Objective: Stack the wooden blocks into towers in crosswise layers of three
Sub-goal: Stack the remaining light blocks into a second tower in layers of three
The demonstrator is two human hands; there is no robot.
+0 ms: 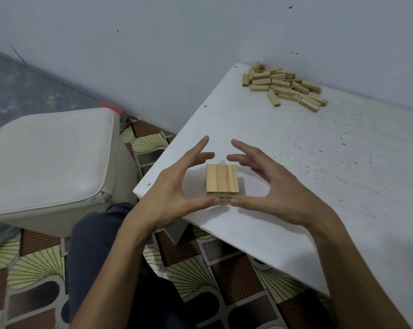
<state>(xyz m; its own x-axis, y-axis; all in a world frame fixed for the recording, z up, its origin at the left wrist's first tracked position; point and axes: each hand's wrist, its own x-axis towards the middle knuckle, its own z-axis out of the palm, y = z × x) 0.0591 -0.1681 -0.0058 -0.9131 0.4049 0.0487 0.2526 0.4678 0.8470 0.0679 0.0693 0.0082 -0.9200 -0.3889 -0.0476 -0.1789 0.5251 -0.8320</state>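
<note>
Pushed into the corner of a pale wall, a white speckled table stands over a patterned floor, with a cushioned stool to its left. Near the table's front left edge stands a short tower of wooden blocks. Its top layer is three blocks side by side, and crosswise layers show below, though their exact count is hard to read.

The left hand and right hand cup the tower from either side. Their fingers are spread and loose and grip nothing, and the thumb tips sit at the front of the lowest layer. Whether the thumbs touch it I cannot tell.

This looks like squaring up the layers. The top layer is full, so the next move likely means reaching well across to the pile of loose blocks in the far corner. Three of them would then go across the top, set down gently so the stack stays aligned.
</note>
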